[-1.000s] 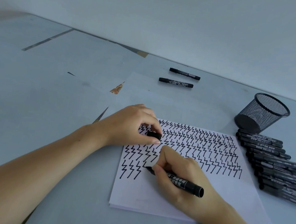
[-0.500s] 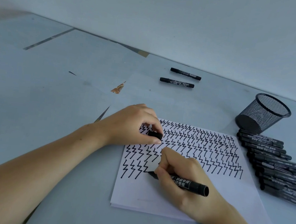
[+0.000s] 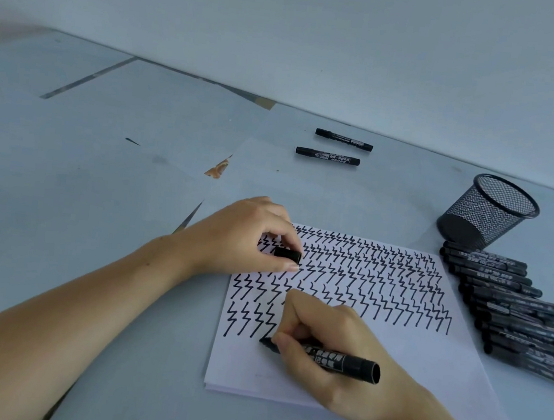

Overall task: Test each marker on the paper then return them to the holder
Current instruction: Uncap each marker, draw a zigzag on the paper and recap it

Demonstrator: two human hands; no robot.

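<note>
One marker (image 3: 325, 357) in right-hand fingers (image 3: 285, 342), tip pointing left on paper (image 3: 423, 366), left hand (image 3: 249, 237) pinching cap (image 3: 287, 254)

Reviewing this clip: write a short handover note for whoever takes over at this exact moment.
Right hand grips an uncapped marker, tip on the paper at the foot of a zigzag in the lowest row.
Left hand pinches the cap and rests on the paper.
Holder stands at the far right; no markers show in it.
Done: rows of test zigzags cover the paper.
Left: recap this marker. A row of markers lies beside the paper and two markers farther back; which are tested cannot be told. All must go into the holder.
</note>
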